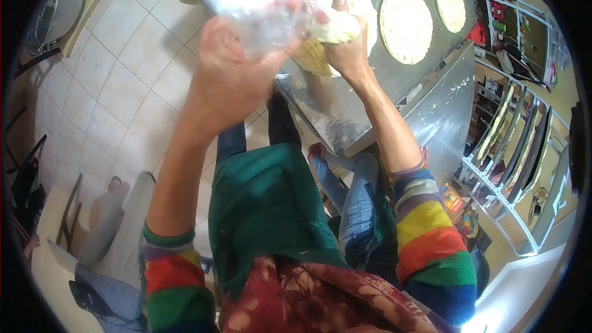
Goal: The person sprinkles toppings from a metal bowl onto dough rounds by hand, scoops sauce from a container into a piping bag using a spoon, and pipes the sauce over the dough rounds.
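My left hand (231, 77) is closed on a clear plastic bag (265, 28), which is blurred by motion and glare. My right hand (349, 49) grips the bag's other end, where a pale yellow-green filling (336, 28) bulges, thumb pointing up. Both hands are above the near corner of a metal table (333, 111). Under them lies a flat dough round (364, 3), partly covered by the hands and bag. Another topped dough round (407, 24) sits just right of my right hand.
More dough rounds (451, 3) lie toward the table's far right. A second metal surface (441, 102) adjoins it. A person in jeans (361, 194) stands close on my right. Beyond is a rack (512, 142) with trays. Tiled floor (117, 86) stretches to the left.
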Motion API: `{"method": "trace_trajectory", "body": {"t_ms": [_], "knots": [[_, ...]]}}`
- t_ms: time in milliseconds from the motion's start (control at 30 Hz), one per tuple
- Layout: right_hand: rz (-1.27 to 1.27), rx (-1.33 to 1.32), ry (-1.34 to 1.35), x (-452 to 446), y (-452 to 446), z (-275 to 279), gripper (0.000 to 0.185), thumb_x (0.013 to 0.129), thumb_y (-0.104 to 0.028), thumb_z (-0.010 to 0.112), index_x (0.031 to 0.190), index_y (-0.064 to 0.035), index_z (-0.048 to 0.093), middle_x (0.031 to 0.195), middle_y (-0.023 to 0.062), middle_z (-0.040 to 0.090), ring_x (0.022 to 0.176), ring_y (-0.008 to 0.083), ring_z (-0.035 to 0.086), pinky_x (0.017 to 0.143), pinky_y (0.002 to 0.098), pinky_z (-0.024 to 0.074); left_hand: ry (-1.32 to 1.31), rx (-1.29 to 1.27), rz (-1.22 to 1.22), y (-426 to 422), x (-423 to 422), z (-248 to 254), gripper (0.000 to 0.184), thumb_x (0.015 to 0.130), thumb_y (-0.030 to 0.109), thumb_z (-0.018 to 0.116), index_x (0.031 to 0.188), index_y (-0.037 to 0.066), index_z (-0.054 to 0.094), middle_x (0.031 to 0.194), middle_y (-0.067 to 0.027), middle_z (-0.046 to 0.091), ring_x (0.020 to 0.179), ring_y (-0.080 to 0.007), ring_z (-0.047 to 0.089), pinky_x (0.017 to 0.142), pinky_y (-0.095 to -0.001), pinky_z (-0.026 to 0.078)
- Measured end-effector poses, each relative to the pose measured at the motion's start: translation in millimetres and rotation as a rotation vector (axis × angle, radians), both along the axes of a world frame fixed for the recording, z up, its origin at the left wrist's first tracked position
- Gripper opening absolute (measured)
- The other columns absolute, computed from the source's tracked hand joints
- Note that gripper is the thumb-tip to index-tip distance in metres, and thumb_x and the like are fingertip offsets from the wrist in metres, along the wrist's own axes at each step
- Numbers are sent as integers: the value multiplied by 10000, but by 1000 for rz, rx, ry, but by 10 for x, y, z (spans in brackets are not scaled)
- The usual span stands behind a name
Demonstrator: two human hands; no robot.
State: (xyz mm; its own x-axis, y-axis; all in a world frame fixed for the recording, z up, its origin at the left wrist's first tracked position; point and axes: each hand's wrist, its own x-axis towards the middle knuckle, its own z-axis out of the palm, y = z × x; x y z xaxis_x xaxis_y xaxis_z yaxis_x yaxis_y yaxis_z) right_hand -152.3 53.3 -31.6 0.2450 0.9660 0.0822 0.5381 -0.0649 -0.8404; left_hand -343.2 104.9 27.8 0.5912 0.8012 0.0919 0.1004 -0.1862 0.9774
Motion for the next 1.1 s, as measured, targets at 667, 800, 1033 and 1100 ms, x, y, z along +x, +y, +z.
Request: {"method": "trace_trajectory", "body": {"t_ms": [667,800,1033,1100], "knots": [[-84,59,88,209,98,166,151,890,-76,546,786,4,621,621,28,576,545,105,536,479,275,427,-266,-179,-24,230,261,214,164,890,23,574,1039,0,639,943,-102,673,903,-130,625,731,-252,535],[-264,25,230,437,-10,410,197,926,-70,516,769,2,611,597,3,538,499,65,494,433,239,384,-490,-61,-141,277,569,128,196,853,-4,597,1040,28,643,996,-111,666,906,-148,636,725,-239,557],[113,452,-211,344,850,-88,145,872,-8,489,807,54,604,667,134,605,541,216,556,515,330,421,-428,-314,33,547,304,195,155,929,168,587,1015,64,664,882,-73,686,718,-135,651,628,-240,573],[8,249,118,89,845,26,226,909,2,434,804,37,631,648,127,594,533,213,530,530,330,433,-331,-384,116,491,262,287,163,933,189,586,996,64,669,865,-69,688,708,-131,648,639,-258,572]]}}
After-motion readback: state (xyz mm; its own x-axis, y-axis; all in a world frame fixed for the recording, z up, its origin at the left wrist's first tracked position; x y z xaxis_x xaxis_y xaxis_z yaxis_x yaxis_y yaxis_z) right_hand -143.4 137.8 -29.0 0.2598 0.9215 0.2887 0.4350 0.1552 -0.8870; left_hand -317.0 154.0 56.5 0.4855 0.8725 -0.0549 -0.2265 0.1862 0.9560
